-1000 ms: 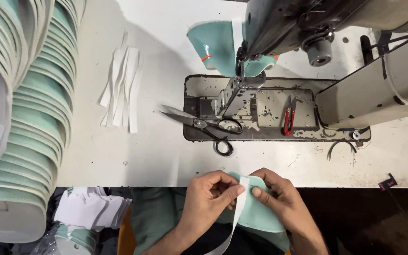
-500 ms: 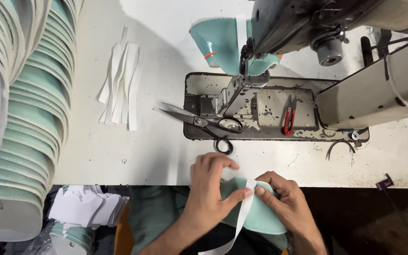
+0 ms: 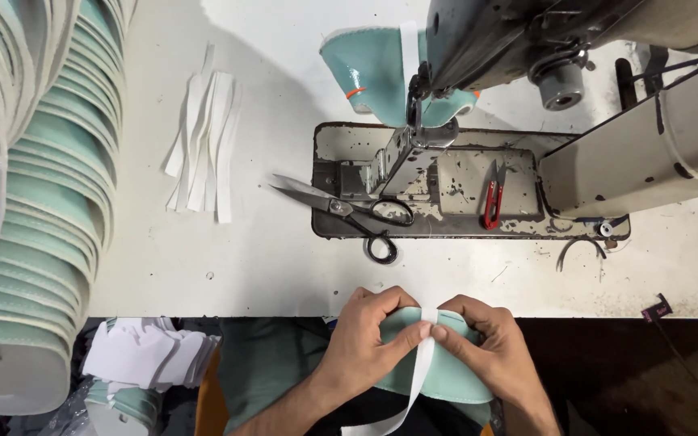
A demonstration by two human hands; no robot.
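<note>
At the bottom centre of the frame, the left hand (image 3: 369,335) and the right hand (image 3: 486,343) are meeting over a curved teal piece (image 3: 454,375) of soft material, each hand closed around one end of it. The thumbs and forefingers of both hands are pinching a narrow white strip (image 3: 415,379) against the top edge of the piece; the strip is lying over that edge and trailing down toward the bottom edge of the frame. The piece is sitting just below the near edge of the white table (image 3: 268,266), in front of the person's body.

Above the hands, a pair of large scissors (image 3: 341,211) is lying partly on the worn metal bed of the sewing machine (image 3: 591,89), blades pointing to the left. A small red thread snip (image 3: 491,195) is resting on the same bed, further right. Another teal piece with a white strip (image 3: 365,73) is sitting behind the machine's needle area at the upper centre.

To the left of the scissors, a loose bunch of cut white strips (image 3: 202,145) is lying on the table. Along the left edge of the frame, a tall stack of teal and white pieces (image 3: 34,186) is curving from top to bottom. At the lower left, below the table edge, a pile of white cut shapes (image 3: 143,351) is showing.
</note>
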